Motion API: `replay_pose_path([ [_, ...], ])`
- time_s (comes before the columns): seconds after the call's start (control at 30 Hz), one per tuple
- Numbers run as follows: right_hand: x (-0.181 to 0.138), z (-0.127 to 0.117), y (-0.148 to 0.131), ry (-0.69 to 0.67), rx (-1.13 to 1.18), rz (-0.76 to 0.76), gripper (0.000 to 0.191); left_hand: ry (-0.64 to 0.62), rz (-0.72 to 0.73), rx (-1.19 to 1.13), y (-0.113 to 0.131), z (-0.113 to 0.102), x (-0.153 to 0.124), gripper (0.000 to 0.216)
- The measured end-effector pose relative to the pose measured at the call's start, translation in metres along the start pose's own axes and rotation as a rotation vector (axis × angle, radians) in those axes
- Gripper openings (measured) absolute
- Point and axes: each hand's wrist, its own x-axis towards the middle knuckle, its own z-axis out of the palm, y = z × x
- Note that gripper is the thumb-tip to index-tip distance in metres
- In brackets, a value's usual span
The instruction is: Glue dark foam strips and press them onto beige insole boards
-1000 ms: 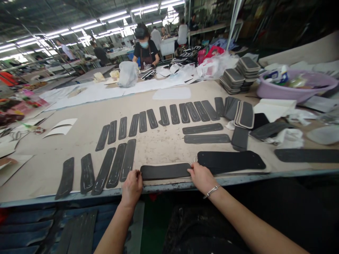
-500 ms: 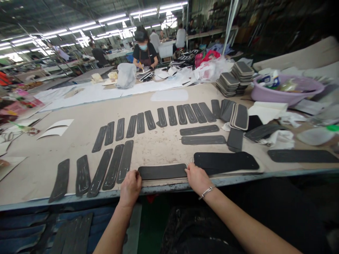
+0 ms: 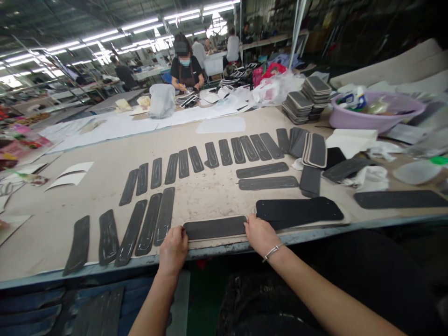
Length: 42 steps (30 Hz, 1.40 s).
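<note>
A long dark grey strip [image 3: 215,227] with rounded corners and a pale lower layer lies along the front edge of the table. My left hand [image 3: 173,248] is closed on its left end, fingertips pinched at the edge. The right end is pinched by my right hand [image 3: 262,236], which wears a silver bracelet [image 3: 272,252]. Just beyond my right hand, black panels [image 3: 299,210] overlap on a pale sheet. Left of my left hand lie several grey strips [image 3: 149,224] with shiny streaks on top. What touches the strip's underside is hidden.
More grey strips [image 3: 238,150] form a row across the beige table [image 3: 206,198]. Stacked pieces [image 3: 297,108] and a purple basin [image 3: 376,114] stand at the back right. Across the table sits a co-worker [image 3: 186,72]. Below the front edge lie more strips [image 3: 100,312].
The view has shifted slightly. Both hands stay at the two ends of the grey strip, with hardly any movement.
</note>
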Motion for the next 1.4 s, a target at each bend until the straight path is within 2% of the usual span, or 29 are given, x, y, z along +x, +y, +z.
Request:
replay_pose_path([
  [0.2,0.002,0.005,0.002,0.014,0.006,-0.012,0.013,-0.031,-0.070,-0.083,-0.010,0.002,0.001,0.018],
  [0.33,0.002,0.005,0.002,-0.001,0.010,-0.008,0.015,0.023,-0.073,-0.121,-0.018,0.001,-0.003,0.021],
  [0.4,0.002,0.005,0.003,0.000,0.012,-0.010,0.015,0.056,-0.037,-0.159,-0.020,-0.002,-0.008,0.023],
  [0.57,0.003,0.006,0.004,0.013,-0.005,-0.009,0.014,0.060,0.162,-0.239,-0.018,0.000,-0.020,0.025],
  [0.67,0.002,0.005,0.003,0.010,-0.019,-0.002,0.014,0.057,0.201,-0.225,-0.018,0.006,-0.022,0.025],
  [0.9,0.001,0.002,0.002,-0.007,-0.029,0.020,0.017,0.077,0.087,-0.254,-0.014,0.009,-0.016,0.022],
  [1.0,0.002,0.003,0.002,-0.008,-0.013,0.021,0.016,0.006,0.011,-0.185,-0.012,0.004,-0.007,0.023],
  [1.13,0.003,0.003,0.002,-0.003,-0.004,0.029,0.015,-0.183,-0.103,-0.166,-0.015,-0.002,0.011,0.031],
  [1.23,0.002,0.002,0.001,0.007,-0.019,0.022,0.016,-0.303,-0.126,-0.140,-0.017,-0.005,0.023,0.037],
  [1.4,0.002,0.003,0.000,0.031,-0.038,0.013,0.016,-0.405,-0.215,-0.120,-0.015,-0.009,0.034,0.036],
])
